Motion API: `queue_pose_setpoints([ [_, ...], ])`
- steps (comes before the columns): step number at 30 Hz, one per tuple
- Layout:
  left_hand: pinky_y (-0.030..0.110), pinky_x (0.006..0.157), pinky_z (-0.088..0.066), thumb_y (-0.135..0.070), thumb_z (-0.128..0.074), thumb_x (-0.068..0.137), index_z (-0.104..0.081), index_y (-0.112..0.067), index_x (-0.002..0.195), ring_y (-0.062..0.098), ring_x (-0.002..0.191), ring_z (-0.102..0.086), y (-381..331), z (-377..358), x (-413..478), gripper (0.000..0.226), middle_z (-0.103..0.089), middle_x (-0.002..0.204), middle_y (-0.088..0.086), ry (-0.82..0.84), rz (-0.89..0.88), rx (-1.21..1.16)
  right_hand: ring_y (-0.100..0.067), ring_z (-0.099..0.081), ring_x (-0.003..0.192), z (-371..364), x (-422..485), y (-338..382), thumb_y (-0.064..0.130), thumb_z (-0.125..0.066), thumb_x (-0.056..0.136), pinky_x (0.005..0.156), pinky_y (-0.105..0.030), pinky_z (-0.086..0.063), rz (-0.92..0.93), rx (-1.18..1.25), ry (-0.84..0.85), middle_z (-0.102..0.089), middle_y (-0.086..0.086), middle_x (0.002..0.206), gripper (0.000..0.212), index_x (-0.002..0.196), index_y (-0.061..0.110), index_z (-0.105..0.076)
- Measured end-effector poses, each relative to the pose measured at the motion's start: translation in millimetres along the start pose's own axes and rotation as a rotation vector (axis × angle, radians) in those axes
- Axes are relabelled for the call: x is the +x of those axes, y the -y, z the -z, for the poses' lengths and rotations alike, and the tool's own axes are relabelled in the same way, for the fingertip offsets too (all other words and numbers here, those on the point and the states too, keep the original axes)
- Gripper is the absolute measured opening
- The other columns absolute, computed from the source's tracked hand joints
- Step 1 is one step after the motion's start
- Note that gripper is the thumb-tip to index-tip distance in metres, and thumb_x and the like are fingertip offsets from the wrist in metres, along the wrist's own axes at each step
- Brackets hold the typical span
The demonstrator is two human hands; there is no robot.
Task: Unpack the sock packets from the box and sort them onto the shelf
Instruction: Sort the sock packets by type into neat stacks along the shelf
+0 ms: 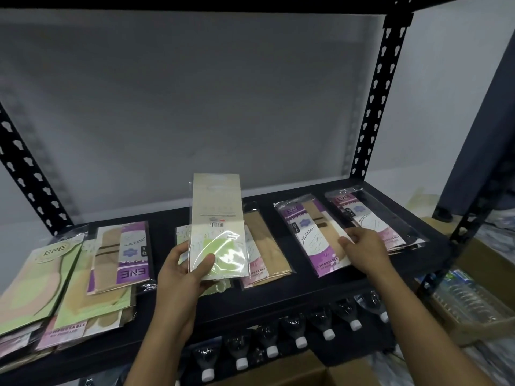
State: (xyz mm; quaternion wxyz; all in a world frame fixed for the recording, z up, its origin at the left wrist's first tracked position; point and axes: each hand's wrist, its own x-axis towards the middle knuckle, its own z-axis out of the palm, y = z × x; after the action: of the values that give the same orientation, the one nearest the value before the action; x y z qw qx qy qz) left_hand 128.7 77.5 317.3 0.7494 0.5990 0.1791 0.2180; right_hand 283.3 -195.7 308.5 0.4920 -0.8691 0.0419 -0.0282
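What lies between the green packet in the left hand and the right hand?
A beige sock packet with pink label, flat on the shelf, in head view.

Black shelf — purple-white packet, green-cream packet

A clear green-carded sock packet stands upright above purple and green packets lying flat on the black shelf.
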Motion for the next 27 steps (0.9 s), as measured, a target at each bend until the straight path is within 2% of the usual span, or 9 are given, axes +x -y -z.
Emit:
queue_pose_setpoints([
  [4, 0.038, 0.071, -0.057, -0.002, -0.065, 0.088, -0.054, -0.020, 0.123, 0.021, 0.086, -0.074, -1, -1, -1, 0.040, -0.075, 0.100, 0.002, 0.000, 0.004, 0.001, -0.033, -0.057, 0.116, -4, -3, -1, 0.011, -0.064, 0.089, 0.097, -0.034, -0.044, 0.036, -0.104, -0.057, -0.061, -0.021, 0.125, 0.042, 0.128, -0.003, -0.055],
  [8, 0.034, 0.067, -0.057, -0.001, -0.064, 0.089, -0.055, -0.021, 0.120, 0.021, 0.084, -0.074, -3, -2, -3, 0.038, -0.075, 0.099, 0.004, 0.006, 0.004, 0.006, -0.036, -0.059, 0.106, -4, 0, -3, 0.014, -0.067, 0.085, 0.094, -0.048, -0.049, 0.131, -0.230, -0.180, -0.068, -0.016, 0.110, 0.033, 0.117, 0.005, -0.064],
  [9, 0.033, 0.065, -0.057, -0.001, -0.064, 0.089, -0.055, -0.020, 0.120, 0.021, 0.083, -0.074, -3, -2, -4, 0.038, -0.076, 0.098, 0.004, 0.009, 0.002, 0.007, -0.033, -0.060, 0.103, -4, 0, -1, 0.014, -0.066, 0.086, 0.091, -0.045, -0.050, 0.169, -0.227, -0.208, -0.069, -0.013, 0.108, 0.029, 0.114, 0.007, -0.066],
  [11, 0.032, 0.062, -0.057, 0.000, -0.064, 0.088, -0.055, -0.018, 0.121, 0.022, 0.084, -0.075, -4, -4, -5, 0.038, -0.076, 0.096, 0.004, 0.018, -0.001, 0.005, -0.023, -0.062, 0.093, -2, -8, 12, 0.013, -0.064, 0.088, 0.081, -0.031, -0.049, 0.206, -0.081, -0.185, -0.069, -0.007, 0.098, 0.020, 0.107, 0.008, -0.068],
  [14, 0.030, 0.057, -0.058, 0.001, -0.065, 0.087, -0.055, -0.017, 0.120, 0.023, 0.084, -0.075, -8, -4, -7, 0.038, -0.076, 0.098, 0.005, 0.012, -0.015, -0.007, -0.015, -0.063, 0.084, -7, -27, 36, 0.016, -0.062, 0.090, 0.066, -0.022, -0.044, 0.221, 0.160, -0.054, -0.067, 0.002, 0.087, 0.008, 0.096, 0.014, -0.068],
  [17, 0.030, 0.060, -0.059, 0.002, -0.066, 0.086, -0.055, -0.017, 0.119, 0.022, 0.087, -0.074, -14, -1, -9, 0.040, -0.075, 0.102, 0.005, -0.003, -0.065, 0.010, -0.012, -0.062, 0.068, -15, -51, 61, 0.020, -0.060, 0.092, 0.061, -0.024, -0.044, 0.143, 0.363, 0.153, -0.070, -0.001, 0.082, 0.011, 0.092, 0.014, -0.069],
  [21, 0.018, 0.062, -0.057, 0.005, -0.065, 0.086, -0.057, -0.023, 0.109, 0.012, 0.090, -0.073, -22, 6, -11, 0.038, -0.076, 0.100, -0.003, -0.009, -0.173, 0.059, -0.017, -0.057, 0.058, -26, -77, 83, 0.031, -0.053, 0.095, 0.049, -0.026, -0.040, -0.037, 0.621, 0.541, -0.068, -0.011, 0.076, 0.033, 0.098, 0.002, -0.067],
  [24, 0.018, 0.072, -0.057, 0.003, -0.066, 0.086, -0.057, -0.024, 0.106, 0.008, 0.094, -0.072, -25, 15, -11, 0.035, -0.076, 0.099, -0.010, -0.003, -0.279, 0.177, -0.020, -0.060, 0.058, -33, -91, 88, 0.046, -0.044, 0.095, 0.049, -0.027, -0.040, -0.188, 0.663, 0.807, -0.069, -0.014, 0.078, 0.053, 0.104, -0.001, -0.067],
  [27, 0.022, 0.078, -0.054, 0.005, -0.066, 0.085, -0.059, -0.026, 0.098, 0.007, 0.092, -0.070, -24, 20, -10, 0.034, -0.075, 0.095, -0.009, -0.005, -0.348, 0.289, -0.018, -0.061, 0.054, -35, -101, 93, 0.057, -0.038, 0.093, 0.046, -0.024, -0.042, -0.293, 0.705, 0.968, -0.070, -0.014, 0.078, 0.067, 0.102, -0.002, -0.069],
])
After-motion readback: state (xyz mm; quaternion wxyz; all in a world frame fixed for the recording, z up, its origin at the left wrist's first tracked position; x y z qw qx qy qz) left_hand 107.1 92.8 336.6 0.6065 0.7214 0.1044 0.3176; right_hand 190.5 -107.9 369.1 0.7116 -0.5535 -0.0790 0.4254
